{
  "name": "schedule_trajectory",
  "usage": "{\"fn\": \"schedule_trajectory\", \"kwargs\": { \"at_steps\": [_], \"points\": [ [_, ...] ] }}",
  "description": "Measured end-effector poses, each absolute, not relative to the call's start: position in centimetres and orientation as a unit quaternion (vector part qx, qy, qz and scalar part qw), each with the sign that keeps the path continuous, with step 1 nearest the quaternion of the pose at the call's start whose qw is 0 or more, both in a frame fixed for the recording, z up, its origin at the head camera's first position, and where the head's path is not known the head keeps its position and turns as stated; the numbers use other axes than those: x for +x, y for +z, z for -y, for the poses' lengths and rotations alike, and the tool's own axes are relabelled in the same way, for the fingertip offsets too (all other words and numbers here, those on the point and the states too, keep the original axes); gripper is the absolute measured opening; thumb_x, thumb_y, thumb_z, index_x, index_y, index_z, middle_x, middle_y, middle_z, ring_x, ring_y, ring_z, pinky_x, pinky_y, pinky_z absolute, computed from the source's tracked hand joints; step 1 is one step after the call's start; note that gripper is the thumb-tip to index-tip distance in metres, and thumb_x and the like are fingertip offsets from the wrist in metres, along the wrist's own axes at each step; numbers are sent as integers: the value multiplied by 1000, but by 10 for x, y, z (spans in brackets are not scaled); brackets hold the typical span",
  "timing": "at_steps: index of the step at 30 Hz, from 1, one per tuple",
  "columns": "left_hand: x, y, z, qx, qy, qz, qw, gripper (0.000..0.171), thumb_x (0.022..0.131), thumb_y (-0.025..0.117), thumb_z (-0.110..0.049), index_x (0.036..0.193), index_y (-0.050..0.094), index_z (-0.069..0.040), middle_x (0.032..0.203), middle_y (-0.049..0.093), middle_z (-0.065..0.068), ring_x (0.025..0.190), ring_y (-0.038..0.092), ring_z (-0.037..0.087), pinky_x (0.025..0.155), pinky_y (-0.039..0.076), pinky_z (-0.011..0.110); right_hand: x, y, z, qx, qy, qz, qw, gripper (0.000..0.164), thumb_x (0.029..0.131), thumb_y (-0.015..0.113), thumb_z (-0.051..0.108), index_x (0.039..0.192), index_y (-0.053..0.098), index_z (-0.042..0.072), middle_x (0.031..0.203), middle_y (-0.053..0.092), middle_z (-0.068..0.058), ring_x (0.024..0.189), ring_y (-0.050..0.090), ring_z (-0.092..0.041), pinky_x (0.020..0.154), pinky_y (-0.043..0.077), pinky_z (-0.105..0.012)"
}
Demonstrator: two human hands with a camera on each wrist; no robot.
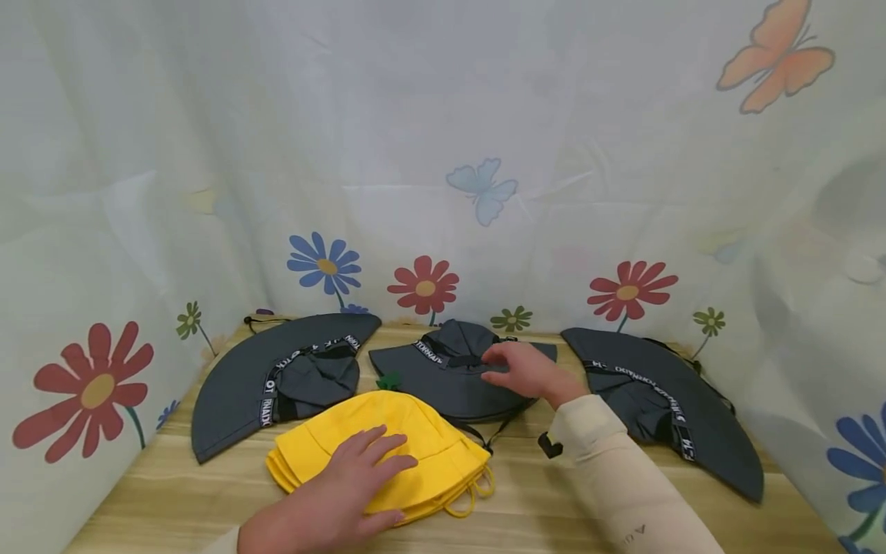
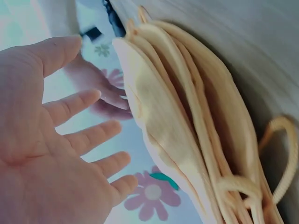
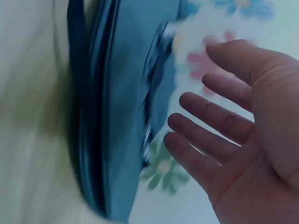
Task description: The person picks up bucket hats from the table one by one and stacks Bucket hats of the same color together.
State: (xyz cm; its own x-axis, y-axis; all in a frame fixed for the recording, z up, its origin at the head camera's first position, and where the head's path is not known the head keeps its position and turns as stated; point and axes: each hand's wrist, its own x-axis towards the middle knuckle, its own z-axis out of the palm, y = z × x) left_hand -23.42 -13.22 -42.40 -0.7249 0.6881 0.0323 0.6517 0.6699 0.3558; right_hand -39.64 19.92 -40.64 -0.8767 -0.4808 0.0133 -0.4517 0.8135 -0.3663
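Note:
A folded yellow hat [image 1: 415, 438] with a green leaf on top and yellow cords lies at the front of the table. Over it hovers my left hand [image 1: 353, 477], fingers spread; the left wrist view shows a gap between that palm [image 2: 42, 140] and the layered brim [image 2: 187, 116]. Behind the yellow hat lies a dark grey bucket hat [image 1: 443, 385] with a lettered band and a black strap. My right hand [image 1: 529, 369] is above its right part, fingers loosely extended. In the right wrist view nothing is in that hand [image 3: 243, 130], beside the grey hat [image 3: 126, 102].
Two more dark grey hats lie on the wooden table [image 1: 166, 500]: one at the left [image 1: 235, 392], another at the right [image 1: 713, 431]. A pale curtain [image 1: 415, 115] printed with flowers and butterflies stands behind and at both sides.

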Motion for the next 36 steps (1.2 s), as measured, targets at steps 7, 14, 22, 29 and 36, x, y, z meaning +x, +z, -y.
{"fn": "schedule_trajectory", "kwargs": {
  "at_steps": [7, 14, 22, 29, 36],
  "points": [
    [-229, -437, 128, 430, 141, -891, 25, 48, 100, 61, -54, 141, 57, -30, 149, 52, 3, 138, 46, 39, 104, 44, 63, -451, -427, -236, -196, -162, -967, 33, 45, 95, 73, 22, 134, 64, 2, 134, 65, -20, 125, 60, -39, 102, 51, -54],
    [-225, -450, 130, 478, 127, -869, -12, 51, 99, 55, -60, 139, 59, -29, 142, 56, 1, 132, 53, 37, 99, 50, 53, -472, -433, -247, -163, -148, -972, 84, 76, 87, 81, 37, 149, 51, 5, 156, 42, -27, 144, 39, -49, 110, 42, -63],
    [-219, -447, 124, 488, 132, -863, -13, 45, 103, 49, -57, 136, 61, -28, 138, 57, -3, 131, 54, 34, 99, 51, 49, -477, -432, -249, -117, -148, -969, 160, 101, 85, 82, 44, 162, 28, 8, 165, 29, -25, 149, 33, -47, 114, 37, -65],
    [-217, -444, 123, 479, 134, -867, 14, 44, 103, 49, -58, 134, 61, -29, 138, 57, -5, 133, 51, 31, 102, 49, 51, -475, -433, -252, -86, -136, -976, 147, 116, 77, 87, 54, 163, 23, 8, 164, 22, -30, 145, 35, -50, 111, 39, -67],
    [-217, -443, 124, 474, 139, -869, 29, 45, 103, 47, -60, 134, 61, -31, 138, 57, -7, 134, 51, 30, 103, 49, 52, -474, -431, -247, -76, -103, -985, 113, 120, 69, 90, 60, 159, 32, 5, 149, 33, -30, 127, 50, -46, 106, 44, -64]
  ]
}}
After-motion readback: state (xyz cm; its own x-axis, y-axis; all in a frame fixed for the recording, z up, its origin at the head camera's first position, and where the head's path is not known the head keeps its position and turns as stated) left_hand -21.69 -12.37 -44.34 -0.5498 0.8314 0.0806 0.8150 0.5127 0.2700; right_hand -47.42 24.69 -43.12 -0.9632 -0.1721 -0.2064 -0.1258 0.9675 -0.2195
